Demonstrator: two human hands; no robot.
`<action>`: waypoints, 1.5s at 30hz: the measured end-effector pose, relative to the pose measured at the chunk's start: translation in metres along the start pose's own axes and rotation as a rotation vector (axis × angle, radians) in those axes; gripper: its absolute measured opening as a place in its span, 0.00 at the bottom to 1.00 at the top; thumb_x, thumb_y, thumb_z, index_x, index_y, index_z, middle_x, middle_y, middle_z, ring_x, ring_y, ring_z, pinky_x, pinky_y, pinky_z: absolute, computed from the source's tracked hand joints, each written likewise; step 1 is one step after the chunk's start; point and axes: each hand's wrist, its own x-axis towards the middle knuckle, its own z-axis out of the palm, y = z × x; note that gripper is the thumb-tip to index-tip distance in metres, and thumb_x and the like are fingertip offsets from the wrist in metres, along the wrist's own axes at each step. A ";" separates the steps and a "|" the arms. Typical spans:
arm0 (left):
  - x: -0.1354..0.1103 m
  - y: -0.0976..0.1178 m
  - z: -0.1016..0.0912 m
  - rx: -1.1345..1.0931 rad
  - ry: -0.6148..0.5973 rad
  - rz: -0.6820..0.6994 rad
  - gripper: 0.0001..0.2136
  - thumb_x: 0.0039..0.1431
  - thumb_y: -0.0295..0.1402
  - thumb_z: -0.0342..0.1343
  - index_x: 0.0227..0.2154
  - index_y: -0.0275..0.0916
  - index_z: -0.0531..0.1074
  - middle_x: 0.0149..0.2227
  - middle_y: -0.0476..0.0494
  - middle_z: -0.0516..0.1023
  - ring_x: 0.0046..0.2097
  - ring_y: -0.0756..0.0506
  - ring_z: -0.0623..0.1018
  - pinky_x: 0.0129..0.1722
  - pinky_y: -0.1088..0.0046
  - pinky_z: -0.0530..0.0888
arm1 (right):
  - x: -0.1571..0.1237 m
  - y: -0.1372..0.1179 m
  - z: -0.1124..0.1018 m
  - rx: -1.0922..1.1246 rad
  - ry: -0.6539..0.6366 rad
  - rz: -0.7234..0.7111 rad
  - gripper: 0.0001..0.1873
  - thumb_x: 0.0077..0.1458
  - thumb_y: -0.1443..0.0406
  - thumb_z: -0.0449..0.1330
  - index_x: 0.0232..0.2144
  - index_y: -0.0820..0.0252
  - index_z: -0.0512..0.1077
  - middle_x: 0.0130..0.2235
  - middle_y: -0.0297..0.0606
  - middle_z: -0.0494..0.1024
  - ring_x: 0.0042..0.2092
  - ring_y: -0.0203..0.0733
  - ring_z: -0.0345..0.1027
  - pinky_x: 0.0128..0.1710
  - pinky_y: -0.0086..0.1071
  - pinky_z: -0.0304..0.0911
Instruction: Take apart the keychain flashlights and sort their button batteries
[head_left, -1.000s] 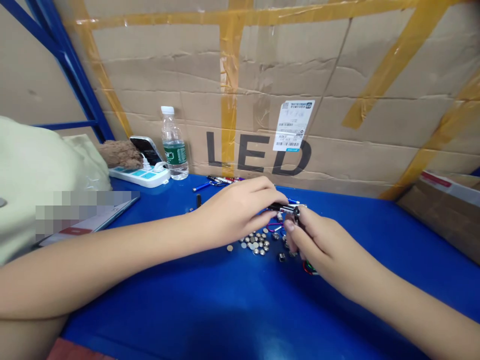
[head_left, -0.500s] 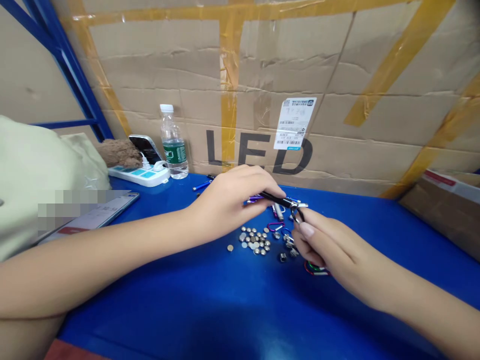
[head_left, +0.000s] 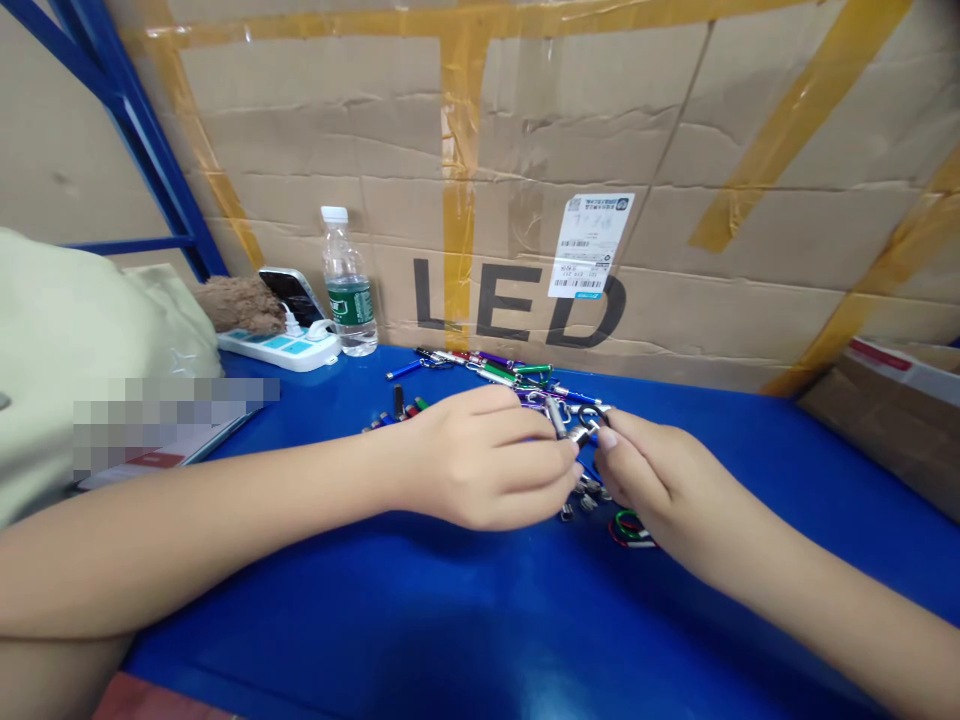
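Pinches the black loop [head_left: 595, 408] between thumb and finger of the right hand [head_left: 664, 465]; closes the left hand [head_left: 495, 465], seemingly, on a small black-and-silver piece [head_left: 581, 436] just beside it. Holds both above the blue table [head_left: 465, 620], near the heap of coloured pen-like tubes [head_left: 517, 372].

Best, probably, to anchor the loop on the right, work with the left fingertips alone, keep both parts in line, avoid tugging sideways or brushing the metal cap-like parts [head_left: 567, 512] below.

Cannot make out the full length of the black-and-silver piece behind the left fingers, nor any join with the loop: too small. Cannot see the tabletop behind the left fist. Partly lost behind the right hand: green carabiner [head_left: 619, 523], red carabiner [head_left: 626, 544]
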 end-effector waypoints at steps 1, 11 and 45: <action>0.000 0.001 0.000 0.000 0.002 0.031 0.03 0.60 0.28 0.58 0.32 0.36 0.76 0.34 0.49 0.82 0.36 0.50 0.80 0.28 0.73 0.69 | -0.001 -0.001 0.003 0.071 0.000 0.023 0.17 0.62 0.57 0.42 0.22 0.53 0.55 0.19 0.30 0.63 0.21 0.36 0.54 0.21 0.31 0.53; 0.000 0.007 0.003 -0.266 0.093 -0.210 0.04 0.63 0.29 0.56 0.34 0.36 0.76 0.36 0.47 0.84 0.39 0.51 0.82 0.36 0.75 0.75 | -0.004 -0.007 0.010 0.343 0.096 0.138 0.23 0.64 0.56 0.41 0.18 0.53 0.54 0.17 0.29 0.59 0.20 0.35 0.51 0.21 0.31 0.53; -0.018 0.001 0.015 -0.227 -0.025 -0.294 0.10 0.66 0.26 0.49 0.46 0.36 0.73 0.38 0.45 0.83 0.40 0.51 0.81 0.40 0.76 0.75 | -0.002 -0.012 0.022 1.001 -0.157 0.476 0.27 0.64 0.54 0.45 0.15 0.56 0.51 0.14 0.24 0.49 0.17 0.28 0.36 0.17 0.28 0.37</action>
